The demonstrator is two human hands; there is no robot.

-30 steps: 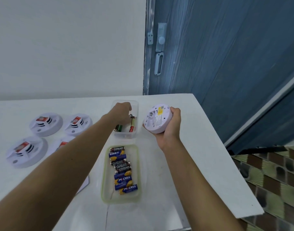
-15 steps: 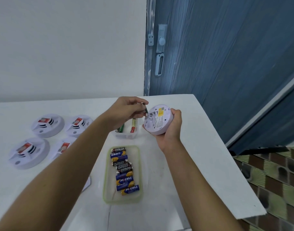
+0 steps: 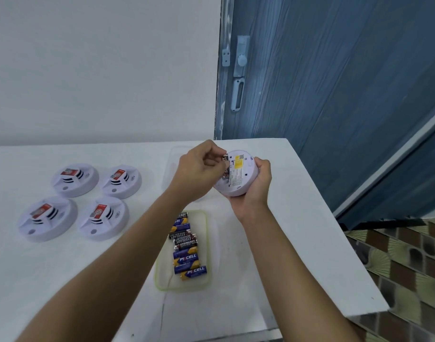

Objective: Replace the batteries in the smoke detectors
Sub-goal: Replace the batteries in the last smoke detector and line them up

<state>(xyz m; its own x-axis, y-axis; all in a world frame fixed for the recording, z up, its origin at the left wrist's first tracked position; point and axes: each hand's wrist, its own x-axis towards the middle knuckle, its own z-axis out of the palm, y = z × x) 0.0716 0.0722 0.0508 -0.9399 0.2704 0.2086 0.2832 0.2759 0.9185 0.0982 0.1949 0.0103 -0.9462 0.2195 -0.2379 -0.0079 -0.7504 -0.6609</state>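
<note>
My right hand (image 3: 257,191) holds a white round smoke detector (image 3: 239,177) above the table, its labelled back tilted toward me. My left hand (image 3: 201,164) is at the detector's open battery slot on its left side, fingertips pinched on a dark battery (image 3: 225,158) that sits partly in the slot. Below the hands, a green-rimmed tray (image 3: 207,243) holds several blue and dark AA batteries (image 3: 186,257). A clear plastic container (image 3: 169,169) stands behind my left hand, its contents hidden by the hand.
Several other white smoke detectors, such as the far one (image 3: 74,180) and the near one (image 3: 103,218), lie face up on the left of the white table (image 3: 297,243). A blue door (image 3: 334,95) stands behind. The table's right edge drops to a tiled floor (image 3: 408,267).
My left hand left the clear container and moved right to the detector's battery slot, where it now pinches a battery. The right hand has kept the detector in the same place.
</note>
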